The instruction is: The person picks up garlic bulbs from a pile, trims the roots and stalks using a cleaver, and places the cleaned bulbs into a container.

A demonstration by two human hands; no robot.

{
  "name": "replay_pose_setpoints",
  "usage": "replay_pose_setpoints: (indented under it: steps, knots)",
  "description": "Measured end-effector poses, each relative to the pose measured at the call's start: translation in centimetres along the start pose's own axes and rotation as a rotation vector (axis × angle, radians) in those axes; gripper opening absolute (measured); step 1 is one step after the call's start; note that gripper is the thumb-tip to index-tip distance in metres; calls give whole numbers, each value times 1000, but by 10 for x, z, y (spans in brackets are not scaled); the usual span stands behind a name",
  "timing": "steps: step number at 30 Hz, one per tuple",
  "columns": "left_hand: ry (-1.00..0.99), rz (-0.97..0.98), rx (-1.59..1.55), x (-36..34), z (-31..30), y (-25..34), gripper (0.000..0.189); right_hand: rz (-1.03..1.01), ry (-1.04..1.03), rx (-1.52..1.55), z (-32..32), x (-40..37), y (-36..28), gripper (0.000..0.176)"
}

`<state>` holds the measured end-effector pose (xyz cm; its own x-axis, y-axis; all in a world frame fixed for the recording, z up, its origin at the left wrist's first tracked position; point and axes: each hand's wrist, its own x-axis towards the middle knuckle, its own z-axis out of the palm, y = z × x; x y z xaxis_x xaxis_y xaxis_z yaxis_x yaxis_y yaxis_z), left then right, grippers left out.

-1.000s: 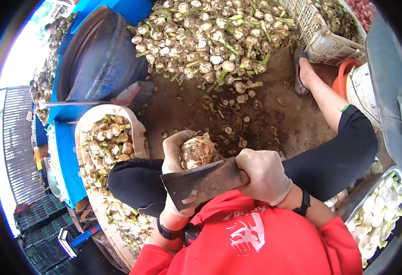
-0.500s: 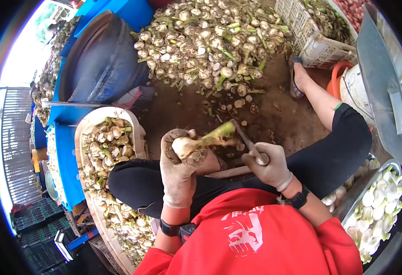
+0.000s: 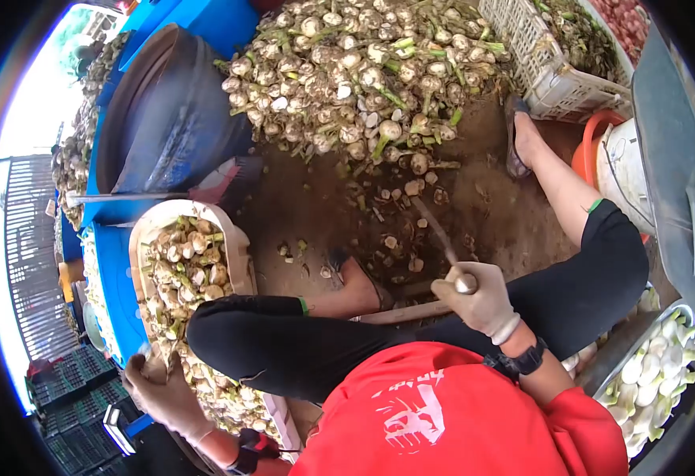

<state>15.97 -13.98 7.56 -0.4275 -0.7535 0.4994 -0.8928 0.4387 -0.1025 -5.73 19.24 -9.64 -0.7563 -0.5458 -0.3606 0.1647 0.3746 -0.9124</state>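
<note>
My gloved left hand (image 3: 165, 397) is over the left side of the long pale tub (image 3: 240, 258). Its fingers curl around a pale, brownish garlic bulb (image 3: 155, 366), partly hidden and a little blurred. Trimmed garlic bulbs (image 3: 185, 258) fill the tub. In front of my right knee, my gloved right hand (image 3: 480, 297) is closed around the handle of a knife (image 3: 436, 226). The blade points forward and slightly left, above the dirt floor, touching no bulb.
A big heap of garlic bulbs with stalks (image 3: 347, 71) lies ahead. A plastic crate (image 3: 549, 75) and a white bucket (image 3: 625, 163) stand right. A metal basin (image 3: 629, 357) at lower right holds white stemmed bulbs. A dark round vessel (image 3: 177, 119) is at left.
My left hand has moved from before my lap to the tub at left, taking the bulb away from the knife. The long green stalk no longer shows. My right hand shifted slightly right.
</note>
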Motion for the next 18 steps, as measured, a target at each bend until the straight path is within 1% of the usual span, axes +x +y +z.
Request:
replay_pose_setpoints:
  steps: [2,3,4,5,6,7,8,11,12,13,14,15,16,17,18]
  knots:
    - [41,131,145,3,-3,-7,47,137,173,225,-4,3,9,31]
    - [66,126,-154,1,11,2,49,232,183,363,-8,7,3,27]
    - [-36,-62,-511,-4,27,24,45,237,183,365,-9,13,-2,27]
    - [-108,-52,-715,-12,43,59,38,325,203,500,-8,18,-6,24]
    - [-236,-152,-1074,-27,71,100,35,413,225,635,-7,23,-8,22]
    - [-531,-234,-1245,-38,89,144,32,443,222,674,-7,27,-9,19]
    - [-710,-265,-1376,-47,100,193,33,377,263,733,-1,31,1,20]
    - [-1257,-452,-1287,-118,218,301,25,406,307,722,-2,36,-2,19]
    - [-1405,-533,-1451,-119,225,312,44,458,321,767,-4,37,-2,19]
    - [-1236,-378,-1082,-149,264,364,70,510,336,812,-5,38,-1,19]
    - [-1096,-285,-681,-178,301,415,98,496,344,805,-5,39,1,19]
    - [-1035,-299,-652,-194,327,441,101,458,361,772,-4,41,4,19]
    - [-1046,-295,-654,-189,333,457,101,424,378,741,-4,43,6,19]
    - [-1147,-470,-578,-184,337,470,100,428,387,736,-7,45,5,19]
    - [-1194,-559,-533,-181,338,470,100,447,386,719,-10,47,1,19]
